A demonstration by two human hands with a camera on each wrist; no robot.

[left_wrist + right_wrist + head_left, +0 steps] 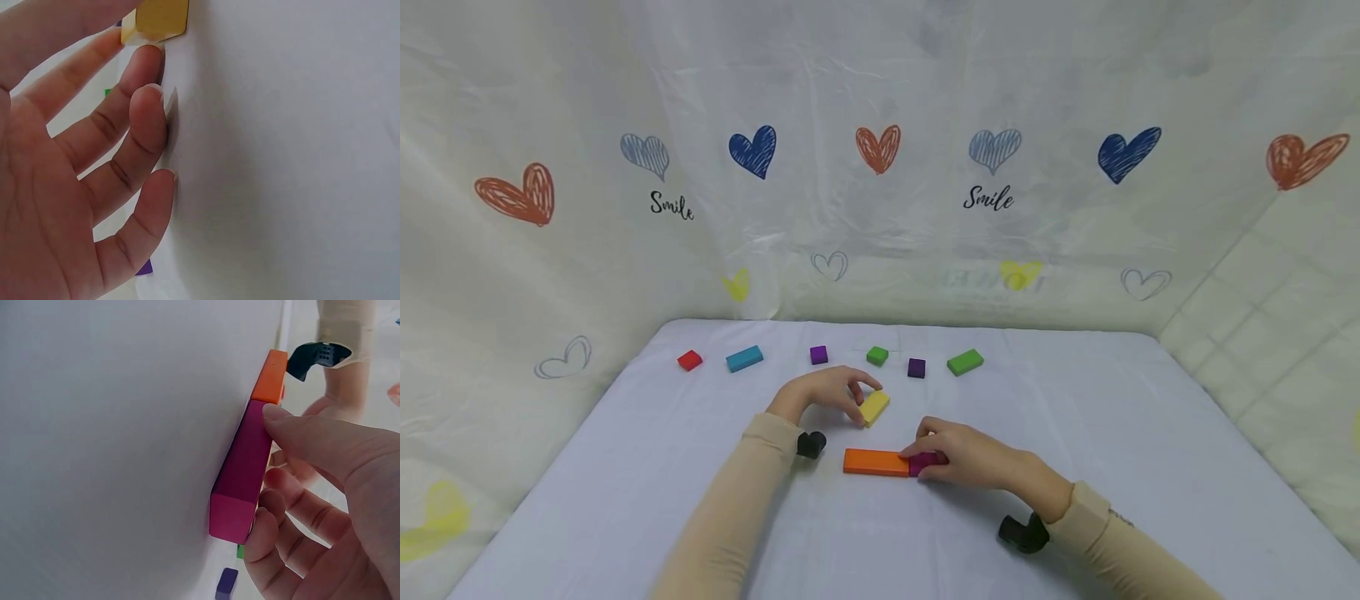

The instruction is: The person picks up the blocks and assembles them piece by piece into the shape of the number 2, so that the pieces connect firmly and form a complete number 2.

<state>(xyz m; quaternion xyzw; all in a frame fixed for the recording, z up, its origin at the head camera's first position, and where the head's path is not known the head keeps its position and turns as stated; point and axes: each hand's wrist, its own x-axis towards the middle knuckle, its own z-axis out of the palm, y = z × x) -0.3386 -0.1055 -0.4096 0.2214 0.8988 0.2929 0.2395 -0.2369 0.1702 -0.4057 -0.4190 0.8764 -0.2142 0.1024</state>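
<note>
My left hand (833, 389) pinches a yellow block (876, 407) between thumb and forefinger on the white-covered table. In the left wrist view the yellow block (164, 17) shows only in part at the top, while the other fingers curve loosely beneath it. Nearer to me, my right hand (976, 456) holds a magenta block (240, 462) by its sides, thumb on one side and fingers on the other. An orange block (875, 462) lies end to end with the magenta one, the two touching in a straight row. In the head view the fingers partly cover the magenta block.
Along the far part of the table (1075, 400) lie a red block (689, 360), a blue block (744, 358), a purple block (818, 355), a small green block (877, 356), a dark purple block (917, 368) and a longer green block (965, 362). Behind hangs a heart-printed curtain (925, 83).
</note>
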